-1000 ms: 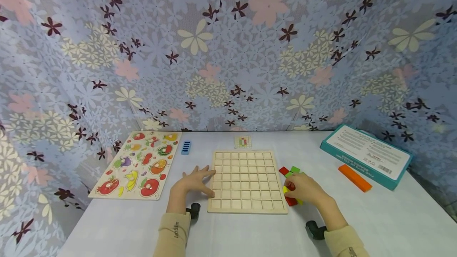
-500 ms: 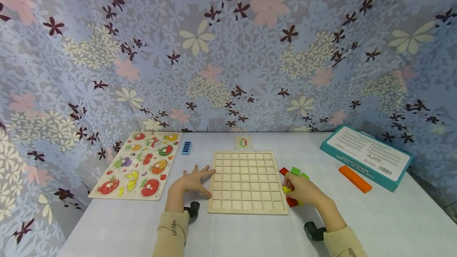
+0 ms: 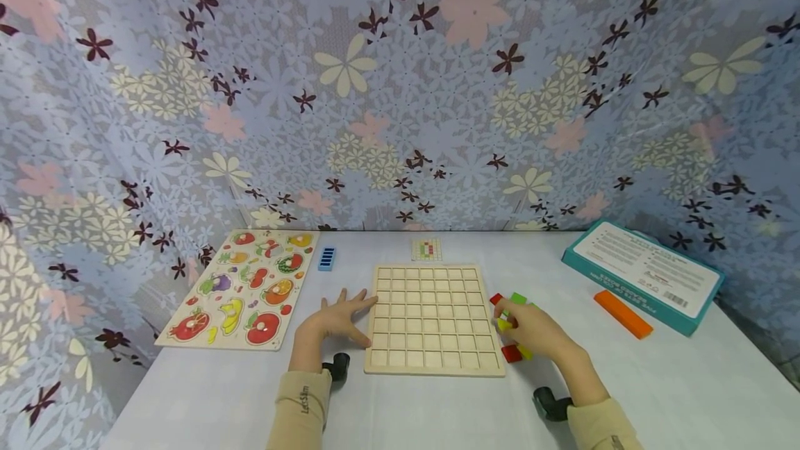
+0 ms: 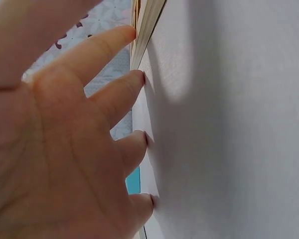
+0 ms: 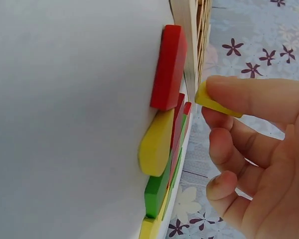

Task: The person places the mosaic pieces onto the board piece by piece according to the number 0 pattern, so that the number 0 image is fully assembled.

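My right hand [image 3: 534,328] is over a small pile of coloured blocks at the board's right edge. Between thumb and fingertips it pinches a yellow block [image 5: 217,105], raised off the pile. Below it in the right wrist view lie a red block [image 5: 168,67], another yellow block [image 5: 155,144], a green block [image 5: 158,191] and more, partly hidden behind one another. A pale wooden grid board [image 3: 431,318] lies flat in the middle with bare squares. On its left side, my left hand [image 3: 334,318] has its fingers spread, thumb and forefinger touching the board's edge.
A fruit peg puzzle [image 3: 231,343] lies at left, near a small blue object [image 3: 326,259] with dark bars. Behind the board is a small grid-patterned card [image 3: 426,250]. At right are a teal box [image 3: 644,276] and an orange bar [image 3: 623,313]. A flowered curtain hangs behind.
My right hand's fingertips have shifted slightly forward and come up from the pile with the yellow block, showing more of the red block near me. My left hand stays at the board's edge.
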`<move>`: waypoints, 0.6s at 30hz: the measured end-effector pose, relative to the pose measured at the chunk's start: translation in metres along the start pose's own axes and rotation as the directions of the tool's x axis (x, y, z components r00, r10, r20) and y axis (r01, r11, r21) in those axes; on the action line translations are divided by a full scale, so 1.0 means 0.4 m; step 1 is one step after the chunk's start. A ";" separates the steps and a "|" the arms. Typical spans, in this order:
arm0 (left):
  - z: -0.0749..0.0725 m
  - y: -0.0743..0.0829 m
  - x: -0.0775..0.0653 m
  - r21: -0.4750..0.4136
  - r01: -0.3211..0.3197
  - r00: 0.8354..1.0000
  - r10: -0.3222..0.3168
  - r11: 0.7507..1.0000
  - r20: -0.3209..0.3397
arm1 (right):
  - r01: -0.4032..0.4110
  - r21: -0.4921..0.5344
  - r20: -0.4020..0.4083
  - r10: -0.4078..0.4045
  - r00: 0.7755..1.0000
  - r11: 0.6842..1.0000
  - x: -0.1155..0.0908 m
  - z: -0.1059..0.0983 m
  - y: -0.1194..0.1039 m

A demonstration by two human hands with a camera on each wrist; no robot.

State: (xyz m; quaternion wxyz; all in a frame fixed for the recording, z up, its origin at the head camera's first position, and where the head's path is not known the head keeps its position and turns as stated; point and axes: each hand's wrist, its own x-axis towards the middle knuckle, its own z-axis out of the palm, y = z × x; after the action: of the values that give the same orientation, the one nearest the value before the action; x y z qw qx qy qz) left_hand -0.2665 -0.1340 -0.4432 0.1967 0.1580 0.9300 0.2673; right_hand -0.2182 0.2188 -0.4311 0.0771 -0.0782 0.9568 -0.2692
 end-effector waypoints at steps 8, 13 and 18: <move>-0.003 0.002 -0.001 -0.009 0.009 1.000 -0.009 1.000 0.005 | 0.004 0.037 -0.033 -0.003 0.999 0.999 0.013 -0.009 -0.010; -0.005 0.003 0.000 -0.003 0.013 1.000 -0.013 1.000 0.008 | -0.013 0.062 -0.051 0.017 0.999 0.998 0.018 -0.013 -0.020; -0.002 0.001 0.001 -0.004 0.012 1.000 -0.012 1.000 0.011 | -0.032 0.095 -0.057 0.037 0.998 0.995 0.029 -0.009 -0.024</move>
State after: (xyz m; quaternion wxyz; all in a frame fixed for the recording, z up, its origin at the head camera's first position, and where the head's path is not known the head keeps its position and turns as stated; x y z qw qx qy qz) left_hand -0.2673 -0.1338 -0.4423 0.2038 0.1536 0.9292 0.2673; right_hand -0.2291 0.2102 -0.4241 0.0574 -0.0500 0.9462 -0.3145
